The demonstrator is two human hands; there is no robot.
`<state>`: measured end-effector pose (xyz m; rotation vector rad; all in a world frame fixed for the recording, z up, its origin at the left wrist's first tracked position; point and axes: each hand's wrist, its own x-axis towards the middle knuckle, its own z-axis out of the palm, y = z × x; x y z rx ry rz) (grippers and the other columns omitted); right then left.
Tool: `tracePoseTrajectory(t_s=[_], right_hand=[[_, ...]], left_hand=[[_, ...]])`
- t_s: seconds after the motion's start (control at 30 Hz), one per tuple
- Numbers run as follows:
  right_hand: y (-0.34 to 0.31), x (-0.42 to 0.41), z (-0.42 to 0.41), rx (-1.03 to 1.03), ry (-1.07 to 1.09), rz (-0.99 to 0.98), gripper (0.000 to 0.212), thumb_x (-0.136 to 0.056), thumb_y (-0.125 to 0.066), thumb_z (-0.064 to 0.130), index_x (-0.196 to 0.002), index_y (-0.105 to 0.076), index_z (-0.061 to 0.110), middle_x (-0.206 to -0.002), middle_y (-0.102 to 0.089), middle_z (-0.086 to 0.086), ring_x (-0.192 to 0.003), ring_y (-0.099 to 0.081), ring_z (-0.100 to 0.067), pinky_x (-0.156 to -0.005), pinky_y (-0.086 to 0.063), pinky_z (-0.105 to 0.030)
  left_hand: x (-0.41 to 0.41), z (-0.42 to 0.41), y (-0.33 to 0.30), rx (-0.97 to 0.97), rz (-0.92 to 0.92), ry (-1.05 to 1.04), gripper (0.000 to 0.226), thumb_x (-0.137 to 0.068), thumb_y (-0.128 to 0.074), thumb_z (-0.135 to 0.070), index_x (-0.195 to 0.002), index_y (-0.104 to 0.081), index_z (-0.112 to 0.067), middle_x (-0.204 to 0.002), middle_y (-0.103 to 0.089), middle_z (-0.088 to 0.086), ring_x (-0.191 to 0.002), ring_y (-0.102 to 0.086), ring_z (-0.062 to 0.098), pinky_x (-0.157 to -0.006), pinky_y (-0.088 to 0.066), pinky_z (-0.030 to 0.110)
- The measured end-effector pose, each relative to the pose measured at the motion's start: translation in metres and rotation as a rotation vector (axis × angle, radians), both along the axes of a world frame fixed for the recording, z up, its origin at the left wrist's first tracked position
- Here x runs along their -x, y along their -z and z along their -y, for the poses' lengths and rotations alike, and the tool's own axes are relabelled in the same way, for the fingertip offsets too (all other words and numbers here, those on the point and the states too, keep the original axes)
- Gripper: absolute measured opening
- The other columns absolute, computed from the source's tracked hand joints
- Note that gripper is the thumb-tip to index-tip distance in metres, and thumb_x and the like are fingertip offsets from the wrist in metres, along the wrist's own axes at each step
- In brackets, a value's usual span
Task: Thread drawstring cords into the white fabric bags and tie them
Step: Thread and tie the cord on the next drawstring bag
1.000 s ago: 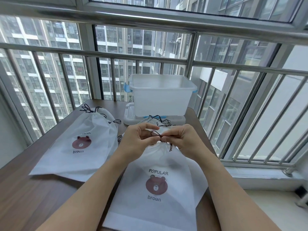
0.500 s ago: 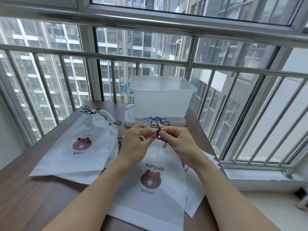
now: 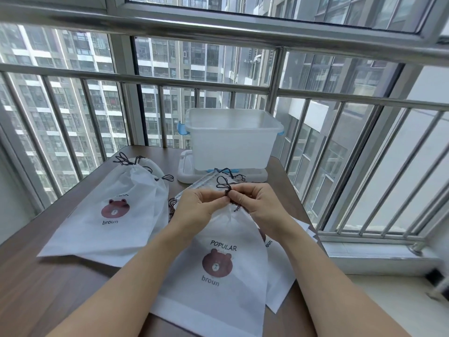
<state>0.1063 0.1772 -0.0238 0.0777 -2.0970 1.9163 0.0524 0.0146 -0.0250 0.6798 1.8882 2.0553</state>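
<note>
Now both hands, the left hand [image 3: 199, 206] and the right hand [image 3: 255, 203], pinch the dark cord [image 3: 224, 187] closed at the gathered neck of the white bag [image 3: 218, 263], whose length runs toward six o'clock on the bench [image 3: 36, 288]; bow loops point to twelve.

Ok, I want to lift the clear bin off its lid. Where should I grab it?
Take the bin by its flared top rim at the two short ends, beside the blue latches, coming from above: the walls are smooth and tapered, and only the rim gives a ledge.
</note>
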Motion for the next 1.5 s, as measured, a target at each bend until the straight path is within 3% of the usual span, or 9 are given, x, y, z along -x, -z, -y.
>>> tracePoseTrajectory(t_s=[0.1, 0.3, 0.47, 0.6, 0.77, 0.97, 1.1, 1.23, 1.5], right_hand=[[-0.001, 0.000, 0.003, -0.085, 0.096, -0.042, 0.010, -0.093, -0.069, 0.002, -0.091, -0.078, 0.008, -0.084, -0.075, -0.009, -0.077, -0.066, -0.011, -0.075, -0.051, -0.023], [-0.002, 0.001, 0.006, -0.101, 0.162, -0.104, 0.012, -0.093, -0.071, 0.007, -0.089, -0.080, 0.013, -0.086, -0.078, -0.006, -0.081, -0.070, -0.013, -0.078, -0.056, -0.026], [-0.005, 0.000, 0.010, -0.037, 0.144, -0.057, 0.021, -0.092, -0.071, 0.006, -0.080, -0.080, 0.020, -0.079, -0.077, 0.002, -0.074, -0.068, -0.007, -0.071, -0.052, -0.020], [-0.004, -0.002, 0.006, -0.009, 0.105, -0.035, 0.016, -0.095, -0.067, 0.005, -0.085, -0.079, 0.010, -0.084, -0.075, -0.008, -0.077, -0.067, -0.013, -0.071, -0.054, -0.025], [-0.007, -0.003, 0.001, 0.057, 0.111, 0.005, 0.015, -0.095, -0.067, 0.005, -0.085, -0.078, 0.005, -0.078, -0.071, -0.004, -0.071, -0.061, -0.010, -0.064, -0.050, -0.022], [-0.007, -0.002, -0.001, 0.207, 0.100, 0.057, 0.017, -0.094, -0.068, 0.009, -0.083, -0.081, 0.010, -0.083, -0.068, -0.014, -0.081, -0.052, -0.025, -0.069, -0.044, -0.029], [-0.008, -0.001, 0.001, 0.192, 0.113, 0.090, 0.017, -0.092, -0.070, 0.006, -0.080, -0.082, 0.012, -0.078, -0.068, -0.011, -0.076, -0.050, -0.024, -0.064, -0.043, -0.024], [-0.008, -0.003, 0.004, 0.194, 0.103, 0.098, 0.011, -0.092, -0.069, 0.004, -0.089, -0.079, 0.003, -0.074, -0.068, -0.009, -0.065, -0.053, -0.016, -0.056, -0.044, -0.018], [-0.006, -0.004, 0.004, 0.119, 0.029, 0.063, 0.012, -0.094, -0.069, 0.006, -0.096, -0.080, 0.003, -0.083, -0.071, -0.014, -0.076, -0.056, -0.022, -0.060, -0.045, -0.022]], left_hand=[[-0.002, -0.003, 0.001, 0.010, 0.001, -0.043, 0.010, -0.088, -0.071, -0.007, -0.096, -0.078, -0.007, -0.091, -0.078, 0.004, -0.086, -0.072, 0.009, -0.081, -0.053, 0.016], [0.003, -0.005, 0.001, -0.197, 0.380, 0.062, 0.025, -0.081, -0.072, -0.014, -0.102, -0.075, -0.001, -0.103, -0.073, 0.020, -0.093, -0.066, 0.030, -0.093, -0.051, 0.040], [0.003, -0.004, -0.001, -0.222, 0.515, 0.249, 0.022, -0.093, -0.059, -0.021, -0.105, -0.072, -0.007, -0.097, -0.067, 0.011, -0.085, -0.062, 0.021, -0.082, -0.047, 0.033], [-0.001, -0.007, 0.000, -0.098, 0.257, 0.130, 0.025, -0.088, -0.072, -0.024, -0.101, -0.074, -0.003, -0.096, -0.072, 0.015, -0.087, -0.064, 0.028, -0.084, -0.047, 0.040], [0.005, 0.000, -0.001, 0.049, -0.166, -0.177, 0.012, -0.090, -0.070, -0.009, -0.089, -0.080, -0.015, -0.083, -0.078, 0.000, -0.076, -0.070, 0.010, -0.078, -0.056, 0.027], [0.006, 0.001, -0.001, 0.159, -0.434, -0.378, 0.012, -0.090, -0.072, -0.016, -0.081, -0.078, -0.022, -0.071, -0.074, -0.010, -0.067, -0.067, 0.001, -0.067, -0.054, 0.018], [-0.001, 0.001, -0.004, 0.076, -0.545, -0.543, 0.008, -0.089, -0.069, -0.016, -0.087, -0.075, -0.021, -0.078, -0.072, -0.013, -0.073, -0.068, 0.004, -0.071, -0.055, 0.021], [-0.003, 0.004, -0.005, 0.069, -0.959, -0.529, 0.012, -0.079, -0.078, -0.015, -0.091, -0.078, -0.014, -0.081, -0.069, -0.006, -0.072, -0.063, 0.009, -0.068, -0.052, 0.020], [-0.001, 0.002, -0.002, 0.156, -0.931, -0.397, 0.025, -0.077, -0.082, -0.010, -0.101, -0.079, -0.014, -0.094, -0.071, -0.012, -0.086, -0.065, 0.000, -0.078, -0.052, 0.012]])
